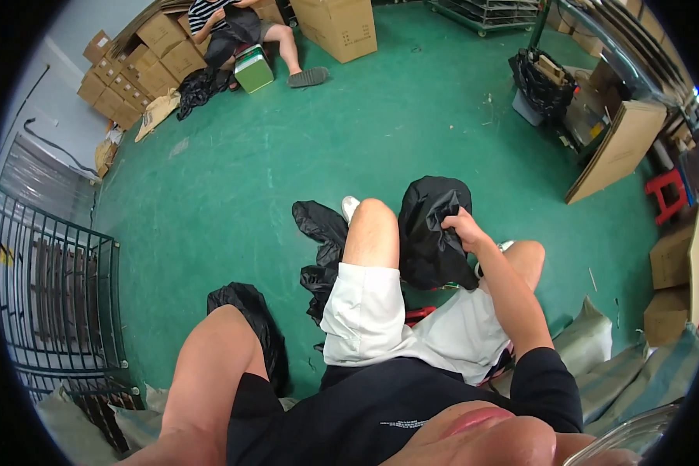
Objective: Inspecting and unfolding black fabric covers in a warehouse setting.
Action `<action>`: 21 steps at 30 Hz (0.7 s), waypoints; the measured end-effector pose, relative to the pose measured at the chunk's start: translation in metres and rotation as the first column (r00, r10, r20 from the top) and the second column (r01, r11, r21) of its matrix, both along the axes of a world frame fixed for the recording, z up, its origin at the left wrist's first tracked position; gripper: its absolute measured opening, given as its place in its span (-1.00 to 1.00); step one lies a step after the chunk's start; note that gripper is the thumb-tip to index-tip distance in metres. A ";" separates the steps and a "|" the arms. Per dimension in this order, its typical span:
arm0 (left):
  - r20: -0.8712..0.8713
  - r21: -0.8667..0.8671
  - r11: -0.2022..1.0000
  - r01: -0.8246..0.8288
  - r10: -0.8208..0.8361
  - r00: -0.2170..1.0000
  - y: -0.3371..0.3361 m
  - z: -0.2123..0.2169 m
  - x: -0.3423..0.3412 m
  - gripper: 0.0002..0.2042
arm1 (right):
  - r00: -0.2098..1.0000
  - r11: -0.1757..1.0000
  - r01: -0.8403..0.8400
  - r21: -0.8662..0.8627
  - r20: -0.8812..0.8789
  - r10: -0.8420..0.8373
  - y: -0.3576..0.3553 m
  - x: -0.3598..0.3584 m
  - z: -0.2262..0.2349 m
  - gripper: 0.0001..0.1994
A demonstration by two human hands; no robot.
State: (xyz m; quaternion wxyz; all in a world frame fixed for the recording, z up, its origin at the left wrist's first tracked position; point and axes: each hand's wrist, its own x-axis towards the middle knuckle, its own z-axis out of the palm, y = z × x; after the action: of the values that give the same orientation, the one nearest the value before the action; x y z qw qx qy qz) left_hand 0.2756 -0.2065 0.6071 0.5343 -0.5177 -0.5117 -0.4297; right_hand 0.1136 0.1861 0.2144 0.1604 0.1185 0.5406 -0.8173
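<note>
My right hand point(464, 231) is closed on the gathered upper part of a black plastic bag point(431, 225). This bag stands full-looking on the green floor between my legs, and what it holds is hidden. Small coloured bits show under its lower edge. My left arm bends at the elbow and runs off the lower left edge, so the left hand is out of the picture. Beside my left leg lies a crumpled black bag point(320, 225). Another black bag point(260, 326) rests behind my left elbow.
Grey-green woven sacks point(637, 380) lie at my right. A dark metal rack point(62, 295) stands left. Across the green floor point(287, 140) a person point(237, 31) sits by stacked cartons point(144, 70) and a green tin point(254, 70). Flat cardboard point(617, 147) and a red stool point(665, 194) are right.
</note>
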 end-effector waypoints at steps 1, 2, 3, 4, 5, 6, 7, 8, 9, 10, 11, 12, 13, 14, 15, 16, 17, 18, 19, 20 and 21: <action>0.006 -0.002 1.000 0.004 -0.004 1.000 0.006 0.001 -0.001 -0.63 | 1.000 1.000 0.003 -0.008 0.003 -0.003 -0.005 0.001 -0.004 -0.65; 0.007 0.004 1.000 0.008 -0.008 1.000 0.002 0.001 -0.003 -0.63 | 1.000 1.000 0.002 -0.008 0.001 -0.002 -0.006 -0.002 0.000 -0.65; 0.017 0.004 1.000 0.001 -0.001 1.000 0.006 0.003 -0.001 -0.63 | 0.999 0.997 0.041 0.062 0.025 -0.043 -0.014 0.001 0.008 -0.64; 0.027 0.003 1.000 -0.010 0.010 1.000 0.012 0.002 -0.001 -0.63 | 0.996 0.989 0.074 0.131 0.045 -0.081 -0.021 0.005 0.017 -0.64; 0.031 0.003 1.000 -0.008 0.008 0.999 0.012 0.000 0.002 -0.63 | 0.993 0.995 0.099 0.033 0.066 -0.101 -0.009 0.014 0.030 -0.64; 0.035 0.003 1.000 -0.008 0.008 0.999 0.006 0.007 0.003 -0.63 | 0.997 0.998 0.062 0.023 0.043 -0.063 -0.007 0.012 0.025 -0.63; 0.039 0.004 1.000 -0.008 0.008 0.999 0.004 0.005 0.005 -0.63 | 1.000 1.000 0.024 0.015 0.019 -0.024 -0.008 0.007 0.018 -0.62; 0.048 0.030 0.999 0.014 -0.015 0.999 0.002 -0.004 0.000 -0.63 | 0.999 0.999 0.041 0.035 0.025 -0.042 0.002 0.007 0.005 -0.62; 0.054 0.033 0.999 0.021 -0.023 0.998 0.006 0.000 -0.002 -0.63 | 0.998 0.997 0.057 0.045 0.014 -0.058 0.002 0.003 -0.005 -0.60; 0.060 0.036 0.999 0.030 -0.032 0.998 -0.002 0.005 0.001 -0.63 | 0.997 0.996 0.074 0.055 0.003 -0.075 0.005 0.002 -0.014 -0.59; 0.063 0.041 0.999 0.024 -0.027 0.998 -0.005 0.005 0.003 -0.63 | 0.998 0.996 0.063 0.055 0.004 -0.064 0.003 0.002 -0.009 -0.59; 0.066 0.047 0.999 0.020 -0.023 0.998 -0.007 0.007 0.006 -0.63 | 1.000 1.000 0.006 0.009 0.024 -0.006 0.003 0.003 -0.002 -0.58; 0.069 0.054 0.998 0.018 -0.022 0.997 -0.007 0.004 0.006 -0.63 | 0.998 0.998 -0.050 -0.036 0.042 0.051 0.002 0.003 0.003 -0.57; 0.061 0.065 0.998 0.014 -0.018 0.998 -0.001 0.004 0.005 -0.64 | 0.999 0.999 0.044 0.018 0.026 -0.045 -0.007 0.003 0.005 -0.60; 0.057 0.075 0.997 0.011 -0.016 0.998 0.008 0.001 0.003 -0.64 | 0.999 0.999 0.036 0.022 0.020 -0.037 -0.008 0.000 0.004 -0.60; 0.060 0.084 0.996 0.010 -0.015 0.998 0.027 0.001 -0.014 -0.64 | 0.999 0.999 0.037 0.038 0.031 -0.038 -0.012 -0.001 0.002 -0.60; 0.066 0.091 0.996 0.022 -0.029 0.997 0.033 0.000 -0.022 -0.64 | 0.997 0.997 0.051 0.053 0.046 -0.054 -0.008 0.001 -0.003 -0.61; 0.063 0.099 0.995 0.033 -0.039 0.997 0.036 0.001 -0.019 -0.64 | 0.998 0.999 0.050 0.019 0.029 -0.051 -0.005 0.001 -0.011 -0.59; 0.060 0.106 0.993 0.043 -0.050 0.997 0.038 0.000 -0.025 -0.64 | 0.998 0.998 0.055 0.020 0.024 -0.056 0.003 -0.001 -0.017 -0.59; 0.058 0.113 0.993 0.046 -0.053 0.997 0.041 -0.001 -0.023 -0.64 | 0.999 1.000 0.006 0.021 0.048 -0.007 0.007 -0.002 -0.014 -0.58; 0.055 0.120 0.991 0.050 -0.057 0.997 0.033 0.000 -0.016 -0.64 | 0.997 0.999 -0.044 0.022 0.072 0.042 0.009 -0.004 -0.010 -0.56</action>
State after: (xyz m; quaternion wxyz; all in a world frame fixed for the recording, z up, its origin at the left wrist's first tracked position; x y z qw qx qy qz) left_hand 0.2595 -0.1739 0.6066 0.5370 -0.4858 -0.4866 -0.4887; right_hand 0.1100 0.1951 0.2046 0.1957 0.1380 0.5466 -0.8025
